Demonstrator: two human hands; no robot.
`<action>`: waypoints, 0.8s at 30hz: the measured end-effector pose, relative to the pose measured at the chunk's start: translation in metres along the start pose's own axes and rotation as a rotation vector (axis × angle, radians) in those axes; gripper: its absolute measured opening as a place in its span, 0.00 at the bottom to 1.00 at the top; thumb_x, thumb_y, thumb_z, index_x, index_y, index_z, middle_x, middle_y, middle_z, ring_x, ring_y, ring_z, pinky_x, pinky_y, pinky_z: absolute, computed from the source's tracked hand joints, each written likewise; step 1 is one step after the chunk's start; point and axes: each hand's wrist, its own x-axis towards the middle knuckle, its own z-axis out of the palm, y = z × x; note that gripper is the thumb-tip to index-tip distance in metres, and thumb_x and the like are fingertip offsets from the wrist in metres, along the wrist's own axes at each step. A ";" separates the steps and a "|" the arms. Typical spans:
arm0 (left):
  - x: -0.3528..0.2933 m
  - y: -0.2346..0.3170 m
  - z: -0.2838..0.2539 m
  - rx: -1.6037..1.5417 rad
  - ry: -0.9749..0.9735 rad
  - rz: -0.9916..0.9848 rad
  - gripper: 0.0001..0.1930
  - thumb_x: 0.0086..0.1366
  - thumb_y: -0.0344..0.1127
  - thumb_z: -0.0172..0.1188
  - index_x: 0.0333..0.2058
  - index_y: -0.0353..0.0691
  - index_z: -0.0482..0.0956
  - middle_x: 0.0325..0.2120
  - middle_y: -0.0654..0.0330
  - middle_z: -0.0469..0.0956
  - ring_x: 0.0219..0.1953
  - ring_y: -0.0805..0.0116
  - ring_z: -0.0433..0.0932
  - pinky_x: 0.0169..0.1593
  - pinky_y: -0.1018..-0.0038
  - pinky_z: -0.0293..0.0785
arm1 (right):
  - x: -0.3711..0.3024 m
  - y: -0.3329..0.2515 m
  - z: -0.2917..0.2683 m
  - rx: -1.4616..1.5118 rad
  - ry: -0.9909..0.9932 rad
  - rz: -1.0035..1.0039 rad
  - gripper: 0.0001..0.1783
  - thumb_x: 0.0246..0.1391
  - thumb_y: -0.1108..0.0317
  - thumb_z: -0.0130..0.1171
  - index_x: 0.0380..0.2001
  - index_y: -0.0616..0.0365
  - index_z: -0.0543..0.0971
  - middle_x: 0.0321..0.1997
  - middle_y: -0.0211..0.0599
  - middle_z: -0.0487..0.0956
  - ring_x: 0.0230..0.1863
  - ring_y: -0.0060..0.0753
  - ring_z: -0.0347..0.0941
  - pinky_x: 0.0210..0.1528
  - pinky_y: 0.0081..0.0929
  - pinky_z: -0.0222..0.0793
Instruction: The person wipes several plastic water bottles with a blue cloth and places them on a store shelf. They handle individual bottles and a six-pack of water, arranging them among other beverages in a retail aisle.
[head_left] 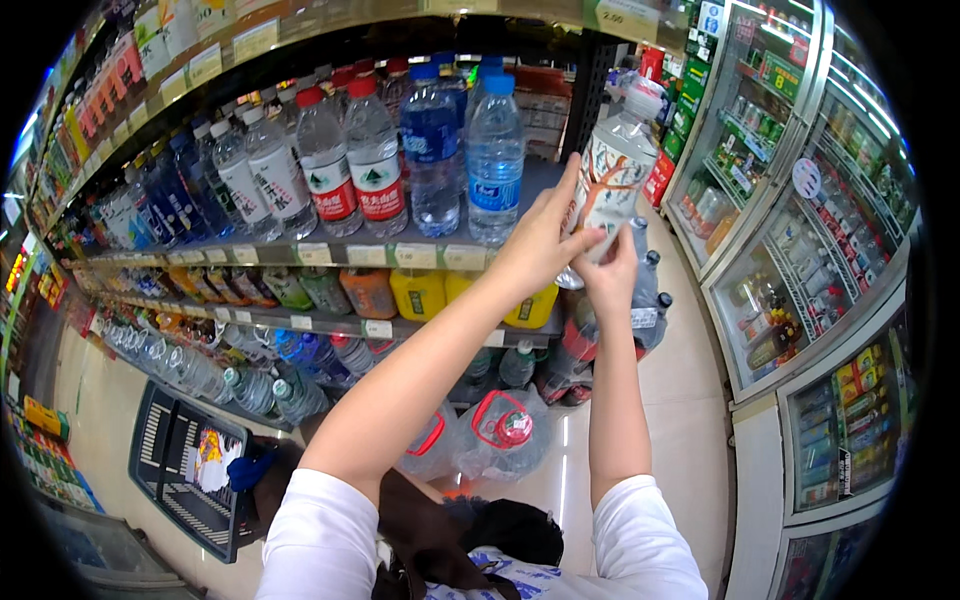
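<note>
Tilted in front of me at the shelf's right end is a clear plastic bottle (612, 165) with a pale cap and a white label patterned in orange-brown branches. My left hand (552, 232) lies along its left side, fingers up the label and thumb across the lower part. Around the base closes my right hand (611, 272), its fingers partly hidden behind the bottle. Nearest on the shelf, left of my hands, stand a blue-capped water bottle (495, 165), a dark blue-labelled bottle (432, 150) and red-capped bottles (375, 160), all upright.
Shelves of drinks (445, 257) run away to the left. Large water jugs (510, 440) and wrapped dark bottles (645, 310) stand on the floor below. A dark shopping basket (180, 400) is at lower left. Glass-door fridges (790, 250) line the right side of the aisle.
</note>
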 end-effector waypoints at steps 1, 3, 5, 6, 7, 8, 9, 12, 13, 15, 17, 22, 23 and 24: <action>0.011 0.000 0.004 0.016 0.053 0.015 0.41 0.50 0.33 0.57 0.57 0.37 0.39 0.50 0.44 0.57 0.53 0.56 0.59 0.52 0.72 0.57 | 0.013 0.005 -0.003 -0.050 -0.004 0.002 0.28 0.31 0.71 0.61 0.40 0.62 0.65 0.38 0.39 0.72 0.40 0.28 0.69 0.42 0.24 0.63; 0.026 -0.018 0.012 0.061 0.167 0.025 0.39 0.51 0.32 0.56 0.57 0.36 0.40 0.50 0.42 0.58 0.52 0.54 0.60 0.52 0.72 0.57 | 0.032 0.009 0.002 -0.132 -0.023 0.018 0.26 0.31 0.71 0.61 0.39 0.62 0.66 0.38 0.39 0.73 0.40 0.27 0.69 0.41 0.22 0.63; 0.037 -0.039 0.019 0.034 0.232 -0.038 0.37 0.52 0.30 0.54 0.56 0.34 0.42 0.47 0.42 0.61 0.50 0.53 0.63 0.51 0.72 0.59 | 0.045 0.042 0.003 -0.167 -0.032 0.036 0.28 0.30 0.71 0.60 0.41 0.63 0.66 0.37 0.43 0.73 0.40 0.30 0.70 0.42 0.23 0.63; 0.038 -0.050 0.019 0.058 0.242 -0.059 0.36 0.52 0.30 0.54 0.55 0.33 0.42 0.47 0.42 0.62 0.50 0.53 0.63 0.50 0.72 0.59 | 0.048 0.049 0.007 -0.200 -0.053 0.062 0.28 0.30 0.71 0.59 0.42 0.63 0.65 0.37 0.44 0.73 0.40 0.31 0.70 0.42 0.24 0.63; 0.040 -0.061 0.019 0.082 0.253 -0.079 0.36 0.52 0.30 0.54 0.55 0.33 0.43 0.47 0.43 0.62 0.50 0.53 0.64 0.50 0.71 0.59 | 0.052 0.057 0.011 -0.234 -0.074 0.087 0.29 0.30 0.71 0.59 0.42 0.63 0.65 0.37 0.45 0.73 0.41 0.33 0.70 0.43 0.24 0.63; 0.036 -0.065 0.020 0.128 0.297 -0.064 0.34 0.51 0.30 0.54 0.54 0.31 0.45 0.46 0.42 0.64 0.48 0.53 0.65 0.48 0.70 0.61 | 0.051 0.064 0.014 -0.119 -0.116 0.054 0.31 0.31 0.70 0.59 0.45 0.62 0.65 0.38 0.46 0.72 0.42 0.37 0.69 0.44 0.26 0.62; 0.035 -0.067 0.022 0.116 0.327 -0.112 0.34 0.51 0.30 0.54 0.54 0.31 0.45 0.45 0.42 0.64 0.47 0.52 0.66 0.48 0.70 0.62 | 0.054 0.070 0.014 -0.155 -0.106 0.000 0.31 0.31 0.70 0.59 0.45 0.62 0.65 0.39 0.46 0.71 0.43 0.38 0.68 0.44 0.27 0.62; 0.029 -0.077 0.025 0.139 0.430 -0.163 0.34 0.51 0.31 0.54 0.54 0.31 0.46 0.41 0.40 0.67 0.42 0.51 0.70 0.44 0.69 0.65 | 0.053 0.081 0.017 -0.234 -0.133 -0.037 0.33 0.31 0.69 0.59 0.47 0.61 0.63 0.40 0.48 0.67 0.45 0.43 0.64 0.46 0.28 0.60; 0.027 -0.081 0.022 0.166 0.429 -0.168 0.34 0.51 0.32 0.55 0.54 0.31 0.47 0.40 0.40 0.68 0.42 0.51 0.70 0.43 0.70 0.65 | 0.054 0.084 0.021 -0.228 -0.165 -0.027 0.33 0.31 0.69 0.59 0.47 0.61 0.63 0.40 0.49 0.67 0.45 0.44 0.64 0.46 0.29 0.60; 0.029 -0.077 0.021 0.188 0.427 -0.157 0.34 0.51 0.32 0.55 0.53 0.30 0.47 0.39 0.41 0.69 0.40 0.51 0.71 0.42 0.71 0.66 | 0.061 0.088 0.018 -0.243 -0.223 -0.025 0.34 0.31 0.69 0.58 0.48 0.61 0.62 0.41 0.50 0.67 0.44 0.45 0.64 0.46 0.30 0.60; 0.026 -0.079 0.021 0.251 0.451 -0.149 0.35 0.51 0.34 0.55 0.54 0.30 0.47 0.37 0.41 0.70 0.38 0.53 0.73 0.40 0.71 0.67 | 0.057 0.088 0.021 -0.265 -0.193 -0.012 0.32 0.33 0.68 0.58 0.47 0.60 0.63 0.43 0.49 0.68 0.46 0.45 0.65 0.46 0.30 0.61; 0.021 -0.074 0.017 0.242 0.451 -0.190 0.36 0.52 0.33 0.54 0.55 0.29 0.43 0.36 0.41 0.70 0.37 0.54 0.73 0.39 0.71 0.67 | 0.045 0.062 0.032 -0.287 -0.165 0.038 0.30 0.36 0.65 0.57 0.47 0.58 0.63 0.43 0.46 0.71 0.44 0.44 0.68 0.43 0.30 0.63; 0.021 -0.071 0.017 0.222 0.440 -0.206 0.36 0.53 0.33 0.54 0.55 0.29 0.43 0.36 0.41 0.70 0.37 0.53 0.73 0.39 0.71 0.67 | 0.047 0.060 0.031 -0.285 -0.163 0.046 0.30 0.37 0.65 0.57 0.47 0.57 0.63 0.42 0.46 0.72 0.44 0.44 0.69 0.43 0.30 0.64; 0.021 -0.073 0.019 0.226 0.430 -0.193 0.36 0.53 0.33 0.53 0.55 0.29 0.42 0.37 0.40 0.70 0.37 0.53 0.73 0.40 0.71 0.67 | 0.049 0.065 0.031 -0.300 -0.155 0.039 0.30 0.37 0.66 0.57 0.48 0.58 0.63 0.41 0.47 0.72 0.44 0.43 0.69 0.42 0.30 0.64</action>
